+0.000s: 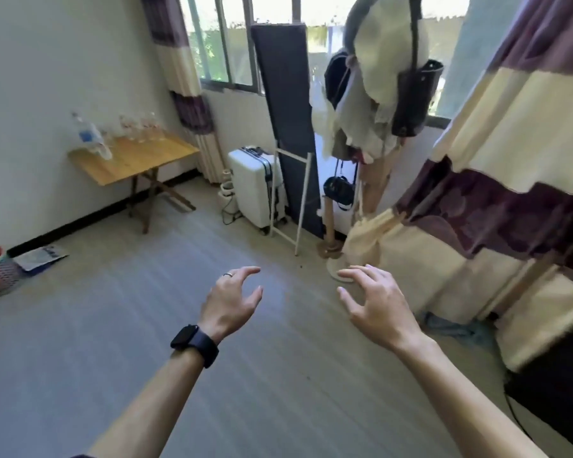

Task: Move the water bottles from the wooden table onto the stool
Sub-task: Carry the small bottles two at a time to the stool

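A white suitcase [255,186] stood well ahead of the left hand [229,302]; a striped curtain [497,200] hung near the right hand [374,309].

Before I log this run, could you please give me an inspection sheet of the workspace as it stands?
Surface: wooden table on crossed legs.
Job's things: water bottles stand on the table; stool not seen.
Clutter: white suitcase and basket on the floor.
Grippers: left hand and right hand over the floor, fingers spread, holding nothing.
Cables: white cord beside the suitcase.
Surroundings: window, curtain, hanging clothes and bags.
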Action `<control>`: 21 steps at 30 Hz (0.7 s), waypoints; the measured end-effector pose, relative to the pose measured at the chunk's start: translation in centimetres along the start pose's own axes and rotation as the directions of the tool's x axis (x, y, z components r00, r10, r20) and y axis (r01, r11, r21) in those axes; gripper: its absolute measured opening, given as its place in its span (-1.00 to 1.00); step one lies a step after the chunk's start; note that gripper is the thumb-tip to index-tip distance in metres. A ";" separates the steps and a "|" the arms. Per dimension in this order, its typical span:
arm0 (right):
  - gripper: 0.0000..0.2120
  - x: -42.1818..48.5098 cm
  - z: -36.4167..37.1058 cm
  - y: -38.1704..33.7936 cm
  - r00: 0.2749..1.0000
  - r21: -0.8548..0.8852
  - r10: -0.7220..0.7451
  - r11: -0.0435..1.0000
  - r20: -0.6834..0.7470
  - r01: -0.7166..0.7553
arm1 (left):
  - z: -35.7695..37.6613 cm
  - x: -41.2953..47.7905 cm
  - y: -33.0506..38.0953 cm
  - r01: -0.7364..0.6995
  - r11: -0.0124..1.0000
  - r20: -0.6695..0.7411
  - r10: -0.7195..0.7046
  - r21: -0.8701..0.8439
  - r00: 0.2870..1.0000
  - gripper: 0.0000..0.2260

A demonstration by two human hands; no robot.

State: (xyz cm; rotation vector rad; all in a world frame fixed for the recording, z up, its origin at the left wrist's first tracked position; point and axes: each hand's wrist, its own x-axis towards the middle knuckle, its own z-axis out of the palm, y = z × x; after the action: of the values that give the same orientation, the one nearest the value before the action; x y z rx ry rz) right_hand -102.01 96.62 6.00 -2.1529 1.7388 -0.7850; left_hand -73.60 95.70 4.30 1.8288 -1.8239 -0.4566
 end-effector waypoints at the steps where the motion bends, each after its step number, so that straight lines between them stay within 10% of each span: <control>1: -0.66 2.2 1.4 -1.6 0.999 0.000 -0.037 0.999 0.022 0.037 | -1.6 1.1 -2.0 0.028 1.000 -0.028 -0.028 0.009 0.999 -0.62; 21: -0.61 44.0 18.0 -17.3 0.882 0.124 -0.456 0.888 0.117 0.442 | -16.7 27.9 -19.2 0.314 0.949 -0.397 -0.291 -0.007 0.870 -0.66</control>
State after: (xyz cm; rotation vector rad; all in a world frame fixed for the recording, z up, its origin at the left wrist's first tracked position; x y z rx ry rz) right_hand -71.82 56.30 10.96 -2.5122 1.1150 -0.7718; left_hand -47.16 69.30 10.16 2.0796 -1.2967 -0.1251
